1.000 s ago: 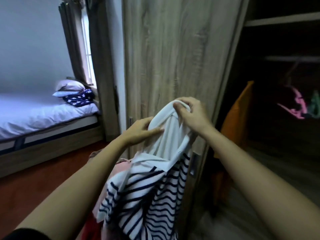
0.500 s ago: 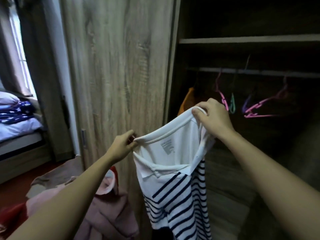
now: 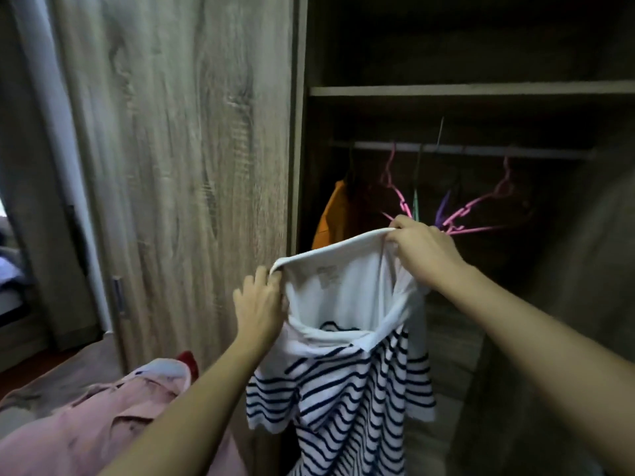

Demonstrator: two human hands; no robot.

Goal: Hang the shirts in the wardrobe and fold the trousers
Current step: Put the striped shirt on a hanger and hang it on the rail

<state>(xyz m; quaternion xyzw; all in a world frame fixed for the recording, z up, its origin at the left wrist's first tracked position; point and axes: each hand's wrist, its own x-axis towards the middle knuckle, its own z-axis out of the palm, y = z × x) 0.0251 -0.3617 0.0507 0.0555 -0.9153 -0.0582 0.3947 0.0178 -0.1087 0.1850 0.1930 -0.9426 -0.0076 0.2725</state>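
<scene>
A white shirt with navy stripes (image 3: 347, 383) hangs in front of the open wardrobe, its collar spread wide. My left hand (image 3: 259, 304) pinches the collar's left end. My right hand (image 3: 421, 250) grips the collar's right end, held higher and close to the hangers. Inside the wardrobe a rail (image 3: 464, 150) carries pink hangers (image 3: 477, 214), a green one and a purple one, all bare. An orange garment (image 3: 331, 214) hangs at the rail's left end.
The wardrobe's wooden sliding door (image 3: 178, 166) stands to the left of the opening. A shelf (image 3: 470, 91) runs above the rail. A pile of pink and red clothes (image 3: 113, 417) lies at the lower left. A bed edge shows at the far left.
The view has swung right, from the bed to the wardrobe's inside. My hands have pulled the bunched collar apart and lifted the shirt nearer the hangers.
</scene>
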